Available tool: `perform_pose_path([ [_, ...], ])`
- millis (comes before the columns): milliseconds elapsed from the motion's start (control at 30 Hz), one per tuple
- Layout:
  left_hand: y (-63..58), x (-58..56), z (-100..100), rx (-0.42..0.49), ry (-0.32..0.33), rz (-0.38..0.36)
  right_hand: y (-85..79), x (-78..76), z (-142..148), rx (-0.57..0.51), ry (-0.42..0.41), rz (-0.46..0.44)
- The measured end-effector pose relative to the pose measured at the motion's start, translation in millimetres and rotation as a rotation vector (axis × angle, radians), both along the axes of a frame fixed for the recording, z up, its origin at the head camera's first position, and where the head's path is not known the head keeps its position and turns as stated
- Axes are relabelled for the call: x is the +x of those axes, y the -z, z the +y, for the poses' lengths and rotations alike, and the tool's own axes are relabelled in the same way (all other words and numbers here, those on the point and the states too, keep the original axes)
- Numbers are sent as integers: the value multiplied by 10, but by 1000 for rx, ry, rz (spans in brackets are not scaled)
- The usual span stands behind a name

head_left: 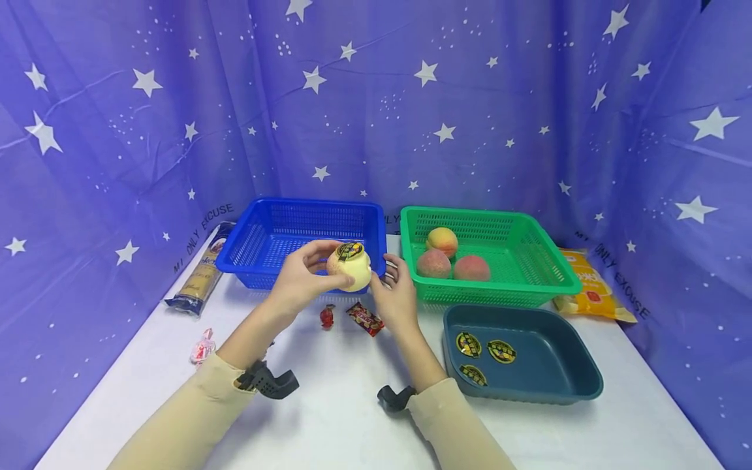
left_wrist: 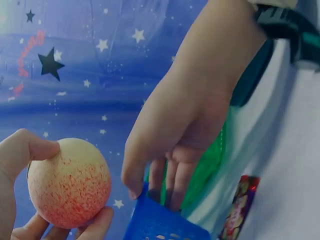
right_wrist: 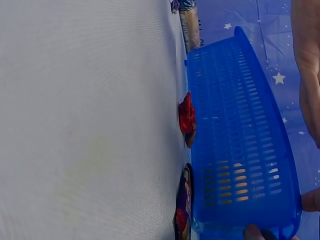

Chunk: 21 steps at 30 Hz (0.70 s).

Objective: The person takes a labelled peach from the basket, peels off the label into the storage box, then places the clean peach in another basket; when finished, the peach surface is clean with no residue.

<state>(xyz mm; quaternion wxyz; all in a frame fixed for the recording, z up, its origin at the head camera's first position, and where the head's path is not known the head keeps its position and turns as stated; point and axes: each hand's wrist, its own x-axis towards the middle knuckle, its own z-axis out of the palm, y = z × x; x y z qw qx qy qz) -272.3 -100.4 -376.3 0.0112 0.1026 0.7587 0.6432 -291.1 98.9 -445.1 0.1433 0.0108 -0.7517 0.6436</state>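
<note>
Peach [head_left: 356,272], pinched by left hand [head_left: 302,273] — forearms [head_left: 182,418] angled inward, right hand [head_left: 396,295] gripping blue basket [head_left: 258,232] at corner

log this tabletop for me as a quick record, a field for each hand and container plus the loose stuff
left hand: grips a peach with a black-and-yellow sticker
right hand: close beside that peach, contact unclear
blue basket: behind the hands
green basket: three peaches
dark tray: three stickers
loose items: red candy, red packet, pink-and-white candy
outer packets: gold packet at left, orange packet at right
</note>
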Motion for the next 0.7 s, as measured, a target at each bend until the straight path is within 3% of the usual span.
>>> perform_pose_path([
  [133,129,135,-15,-11,40,71,6,-2,-9,-6,5,-1],
  [300,374,229,-71,-5,157,153,3,-3,-4,-3,3,5],
  [500,634,314,-144,-49,330,154,6,7,12,-22,1,7],
  [700,802,392,-184,-103,461,151,4,7,4,-24,-3,2],
])
